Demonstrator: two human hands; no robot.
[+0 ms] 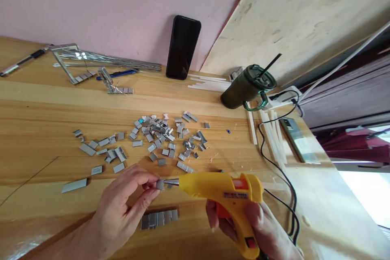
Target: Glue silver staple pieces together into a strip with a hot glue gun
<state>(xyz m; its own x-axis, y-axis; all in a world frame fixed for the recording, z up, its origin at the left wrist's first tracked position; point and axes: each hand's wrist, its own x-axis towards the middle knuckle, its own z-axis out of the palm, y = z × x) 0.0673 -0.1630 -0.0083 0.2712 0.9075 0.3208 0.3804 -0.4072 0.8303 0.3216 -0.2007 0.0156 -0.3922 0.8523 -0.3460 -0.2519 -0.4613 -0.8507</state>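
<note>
My left hand (124,207) pinches a small grey metal-looking piece (160,185) between thumb and fingertips. My right hand (258,221) is wrapped round the handle of a yellow hot glue gun (210,185), fingers at its orange trigger. The gun's metal nozzle (171,182) points left and meets the small piece, or nearly so; I cannot tell whether they touch. Below the nozzle lies a row of grey pieces (160,219) set side by side. Beyond my hands is a loose heap of similar grey pieces (160,130), with more scattered to its left and right.
A black phone (183,47) leans on the wall beside thin metal rods (122,61). A green lidded mug (248,87) with a straw stands back right. White glue sticks (271,138), a second phone (298,140) and a black cable (277,166) lie right. A pen (26,61) lies far left.
</note>
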